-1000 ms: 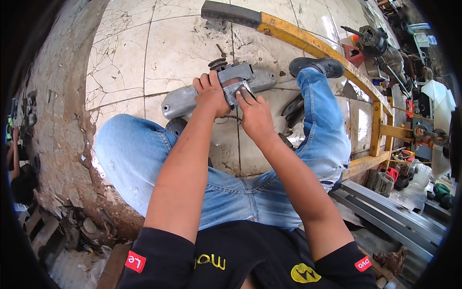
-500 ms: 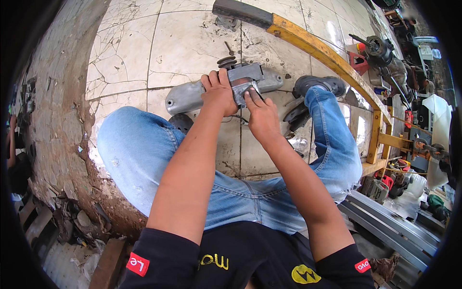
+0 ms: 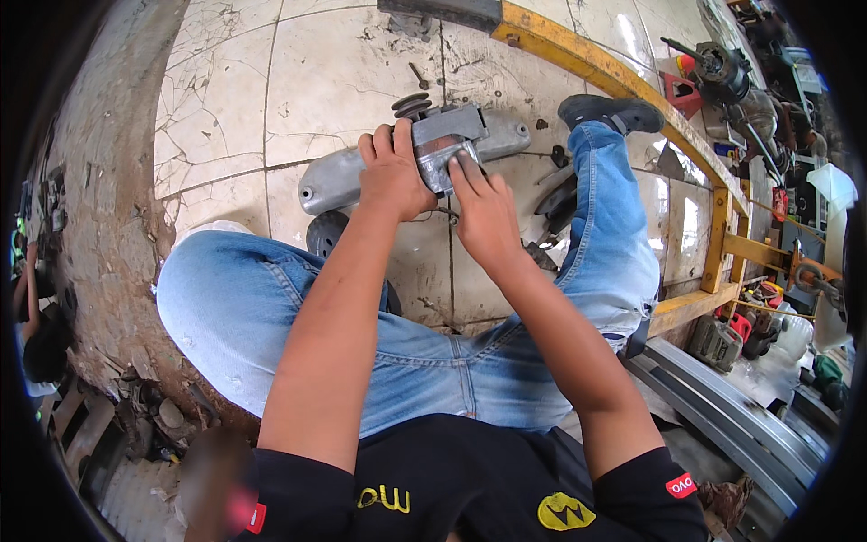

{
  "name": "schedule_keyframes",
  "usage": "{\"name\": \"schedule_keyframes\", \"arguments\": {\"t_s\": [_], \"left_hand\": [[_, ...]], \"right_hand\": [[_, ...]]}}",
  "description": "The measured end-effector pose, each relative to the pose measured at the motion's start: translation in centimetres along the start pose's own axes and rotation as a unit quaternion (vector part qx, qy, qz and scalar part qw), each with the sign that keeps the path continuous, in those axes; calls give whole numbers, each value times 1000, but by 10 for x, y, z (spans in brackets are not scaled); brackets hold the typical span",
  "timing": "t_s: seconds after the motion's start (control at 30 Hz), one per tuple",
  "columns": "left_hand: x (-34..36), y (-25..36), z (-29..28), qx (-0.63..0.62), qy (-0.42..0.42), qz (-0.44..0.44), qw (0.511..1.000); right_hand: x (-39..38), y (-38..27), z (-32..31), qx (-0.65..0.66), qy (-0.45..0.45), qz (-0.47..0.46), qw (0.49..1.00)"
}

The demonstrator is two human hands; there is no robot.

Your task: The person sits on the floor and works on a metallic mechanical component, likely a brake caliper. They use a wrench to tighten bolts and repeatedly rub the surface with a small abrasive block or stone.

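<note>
My left hand point(image 3: 395, 176) is closed round the left side of a grey metal assembly point(image 3: 456, 124) with stacked round discs point(image 3: 413, 106) at its back. The fingers of my right hand point(image 3: 483, 217) are stretched out, their darkened tips pressed on a shiny squarish face of the assembly with a reddish patch; anything under them is hidden. A long silver casting with holed ends point(image 3: 323, 190) lies beneath the assembly on the cracked tiles. A loose bolt point(image 3: 417, 75) lies behind it.
A yellow steel frame point(image 3: 578, 57) arches from behind to my right. Dark parts point(image 3: 555, 208) lie beside my right leg. Farther right are machinery point(image 3: 722, 72), a red stand point(image 3: 682, 99), jerrycans point(image 3: 713, 339) and steel channels point(image 3: 722, 406). Another person's arm point(image 3: 32, 280) shows at the far left.
My right fingers have shifted slightly over the assembly's shiny face. My left hand keeps its grip. The view has moved a little, and my right foot appears higher.
</note>
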State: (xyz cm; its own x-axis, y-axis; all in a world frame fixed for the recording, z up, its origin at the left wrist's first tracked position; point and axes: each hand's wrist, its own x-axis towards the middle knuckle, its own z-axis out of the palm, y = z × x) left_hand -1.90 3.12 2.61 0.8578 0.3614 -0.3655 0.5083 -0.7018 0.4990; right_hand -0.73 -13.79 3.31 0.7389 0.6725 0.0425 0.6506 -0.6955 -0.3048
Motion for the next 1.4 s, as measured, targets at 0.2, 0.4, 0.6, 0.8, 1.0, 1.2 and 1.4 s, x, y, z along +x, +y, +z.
{"name": "schedule_keyframes", "arguments": {"t_s": [0.2, 0.4, 0.6, 0.8, 1.0, 1.2, 1.4], "left_hand": [[0, -2, 5, 27, 22, 8, 999], [1, 0, 4, 28, 4, 18, 999], [10, -20, 18, 59, 37, 58, 996], [9, -14, 12, 43, 17, 59, 997], [10, -12, 14, 46, 30, 72, 996], [9, -15, 13, 62, 25, 55, 996], [9, -6, 10, 41, 7, 45, 998]], "right_hand": [[-7, 5, 4, 17, -6, -2, 1000], [5, 2, 1, 26, 4, 13, 1000], [-6, 0, 5, 53, 21, 6, 998], [-4, -4, 1, 39, 8, 23, 999], [4, -3, 0, 42, 23, 25, 999], [-13, -5, -2, 48, 2, 16, 999], [-3, -5, 0, 43, 7, 37, 998]]}}
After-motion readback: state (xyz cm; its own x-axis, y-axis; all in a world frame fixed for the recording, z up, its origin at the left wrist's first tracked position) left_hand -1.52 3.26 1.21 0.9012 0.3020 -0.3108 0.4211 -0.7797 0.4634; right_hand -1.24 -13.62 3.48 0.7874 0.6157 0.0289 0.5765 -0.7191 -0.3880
